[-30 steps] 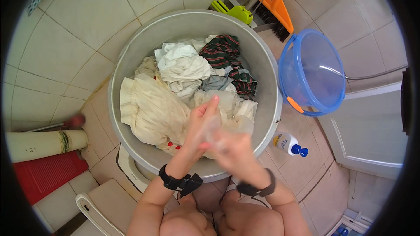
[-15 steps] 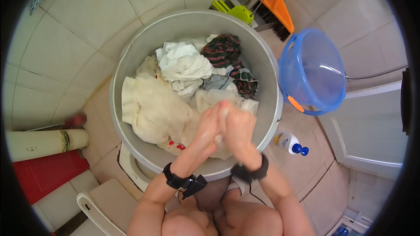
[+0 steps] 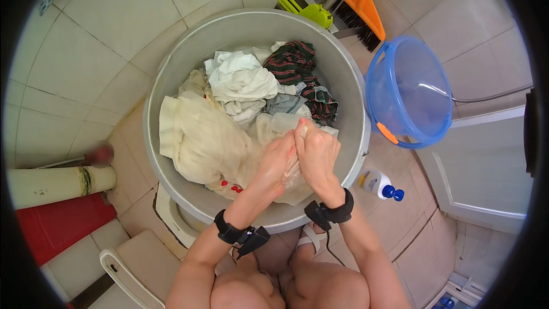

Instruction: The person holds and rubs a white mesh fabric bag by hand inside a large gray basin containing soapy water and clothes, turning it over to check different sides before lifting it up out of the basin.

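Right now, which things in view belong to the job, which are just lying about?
In the job, apparently:
- pale cloth between left hand and right hand
- metal tub
- other clothes inside

Lying about, apparently:
- blue bucket
- orange broom
- white bottle (use unclear)

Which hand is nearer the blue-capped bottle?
Right: the right hand is above-left of the blue-capped bottle in the picture; the left hand is farther left.

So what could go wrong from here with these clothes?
The thin-looking pale cloth at the left hand and right hand might stretch if pulled hard. Dark striped fabric lies right beside white fabric in the grey tub, so its colour could possibly run if wet. The black device on the right wrist sits near the tub's rim and may get splashed.
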Tool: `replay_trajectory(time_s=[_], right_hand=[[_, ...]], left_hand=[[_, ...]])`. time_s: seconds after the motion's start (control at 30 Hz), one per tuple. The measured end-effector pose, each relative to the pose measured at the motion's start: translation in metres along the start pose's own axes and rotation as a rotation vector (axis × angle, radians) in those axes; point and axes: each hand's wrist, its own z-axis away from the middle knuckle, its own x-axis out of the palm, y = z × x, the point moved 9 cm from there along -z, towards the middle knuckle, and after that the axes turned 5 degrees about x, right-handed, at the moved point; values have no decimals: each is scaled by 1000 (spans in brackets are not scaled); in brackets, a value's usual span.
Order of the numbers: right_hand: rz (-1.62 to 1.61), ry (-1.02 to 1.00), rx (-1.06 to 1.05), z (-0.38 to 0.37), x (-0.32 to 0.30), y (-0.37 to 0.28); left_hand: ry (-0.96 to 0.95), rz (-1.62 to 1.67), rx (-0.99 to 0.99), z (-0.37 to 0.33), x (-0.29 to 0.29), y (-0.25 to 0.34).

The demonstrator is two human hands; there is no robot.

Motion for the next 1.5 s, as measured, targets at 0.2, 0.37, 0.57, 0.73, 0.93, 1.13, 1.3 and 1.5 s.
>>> replay_trajectory(time_s=[0.2, 0.37, 0.57, 0.73, 0.93, 1.13, 1.3, 1.5], right_hand=[[-80, -67, 30, 4, 4, -3], [-66, -5, -93, 15, -5, -19], [-679, -214, 440, -9, 16, 67], [-1335, -268, 620, -10, -3, 57], [-1480, -419, 672, -3, -22, 45], [-1476, -434, 647, -3, -29, 41], [-1417, -500, 621, -2, -27, 36], [-715, -881, 214, 11, -19, -9]], left_hand=[[-18, -29, 113, -7, -22, -2], [-164, 12, 89, -9, -12, 7], [-174, -228, 102, 11, 2, 39], [-252, -442, 427, 19, -8, 84], [-278, -660, 582, 39, 4, 107], [-311, -684, 565, 48, 10, 112], [-322, -652, 592, 49, 13, 111], [-401, -946, 859, 53, 44, 108]])
